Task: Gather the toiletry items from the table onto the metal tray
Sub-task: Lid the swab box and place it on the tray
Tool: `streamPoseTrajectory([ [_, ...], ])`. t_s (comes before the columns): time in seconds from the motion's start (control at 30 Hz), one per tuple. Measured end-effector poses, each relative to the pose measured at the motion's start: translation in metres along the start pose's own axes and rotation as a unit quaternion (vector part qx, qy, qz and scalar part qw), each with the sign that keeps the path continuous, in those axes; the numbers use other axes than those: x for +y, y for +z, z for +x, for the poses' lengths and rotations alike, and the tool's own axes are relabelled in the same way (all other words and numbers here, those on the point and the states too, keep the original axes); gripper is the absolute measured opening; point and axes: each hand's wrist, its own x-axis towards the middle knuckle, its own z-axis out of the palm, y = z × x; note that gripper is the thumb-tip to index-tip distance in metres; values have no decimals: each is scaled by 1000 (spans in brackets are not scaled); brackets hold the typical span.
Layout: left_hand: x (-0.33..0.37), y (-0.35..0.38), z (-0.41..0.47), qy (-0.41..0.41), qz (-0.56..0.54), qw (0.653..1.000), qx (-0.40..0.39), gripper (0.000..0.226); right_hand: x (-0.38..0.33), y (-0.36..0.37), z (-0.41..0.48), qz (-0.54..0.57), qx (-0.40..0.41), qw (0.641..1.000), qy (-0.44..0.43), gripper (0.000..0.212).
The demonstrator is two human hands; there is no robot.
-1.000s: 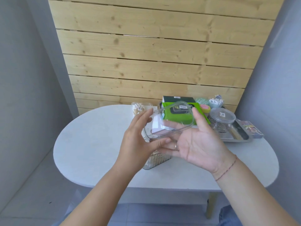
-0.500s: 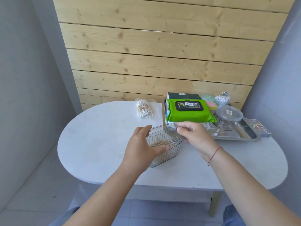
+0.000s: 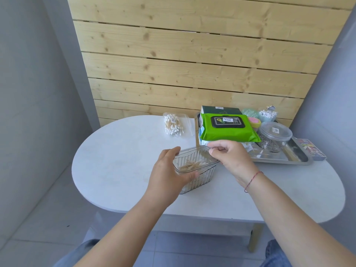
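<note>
A clear ribbed plastic box [image 3: 194, 166] with cotton swabs inside stands on the white oval table [image 3: 123, 155]. My left hand [image 3: 167, 178] wraps its near left side. My right hand [image 3: 229, 157] pinches the box's far right rim, where the clear lid sits. The metal tray [image 3: 285, 160] lies at the back right and carries a green wipes pack [image 3: 229, 128], a dark green box [image 3: 220, 109], a clear round jar [image 3: 274, 137], a pink and yellow item [image 3: 254, 121] and a cup of swabs [image 3: 267, 114]. A clear bag of cotton swabs [image 3: 173, 125] lies on the table, left of the tray.
A wooden slat wall rises behind the table, with grey walls on both sides. A colourful small box [image 3: 312, 151] rests at the tray's right end. The table's front edge runs just beyond my forearms.
The clear lid that I held up in both hands has come down onto the box on the table. My hands now hold the box's rim and side.
</note>
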Motion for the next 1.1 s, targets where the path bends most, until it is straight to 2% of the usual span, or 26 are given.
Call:
streamPoseTrajectory([
  [0.4,-8,0,-6,-38,-104,994,-9,78,1,5,-1,-4,-18,999,-30,21],
  [0.6,-15,-2,-10,-74,-229,970,-28,96,2,9,-7,-78,-100,988,-90,33],
  [0.7,-22,-13,-9,-44,-203,978,-37,81,0,11,-13,-115,-172,970,-129,42],
  [0.8,-27,-24,-8,-18,-170,983,-61,58,-1,12,-15,-129,-200,962,-131,52],
  [0.93,-32,-24,-7,-4,-166,984,-68,55,2,14,-13,-103,-196,965,-140,39],
  [1.1,-37,-26,-5,5,-160,983,-91,55,4,16,-15,-110,-190,965,-143,38],
])
